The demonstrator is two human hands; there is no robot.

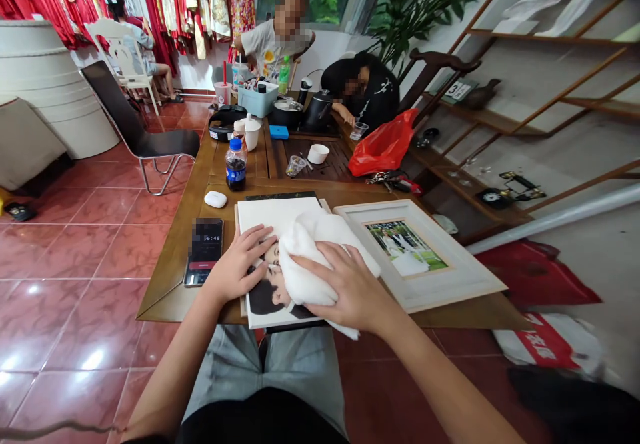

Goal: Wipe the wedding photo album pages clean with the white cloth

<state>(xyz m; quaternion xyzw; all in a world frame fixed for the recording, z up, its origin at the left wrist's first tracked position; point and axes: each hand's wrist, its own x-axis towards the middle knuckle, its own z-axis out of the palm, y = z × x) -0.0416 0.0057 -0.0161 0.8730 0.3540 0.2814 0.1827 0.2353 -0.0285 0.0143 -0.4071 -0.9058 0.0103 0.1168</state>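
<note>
A white cloth lies bunched over a large photo print with people's heads on it, at the table's near edge. My right hand is closed on the cloth from the right and presses it against the print. On the print's left side my left hand lies with its fingers spread, touching the surface and holding nothing. Part of the picture is hidden under the cloth and the hands. Right of the print lies a white picture frame with a couple's outdoor photo in it.
A phone, a white earbud case and a cola bottle are on the wooden table at left. Farther back are a white bowl, a kettle and a red bag. Two people are at the far end.
</note>
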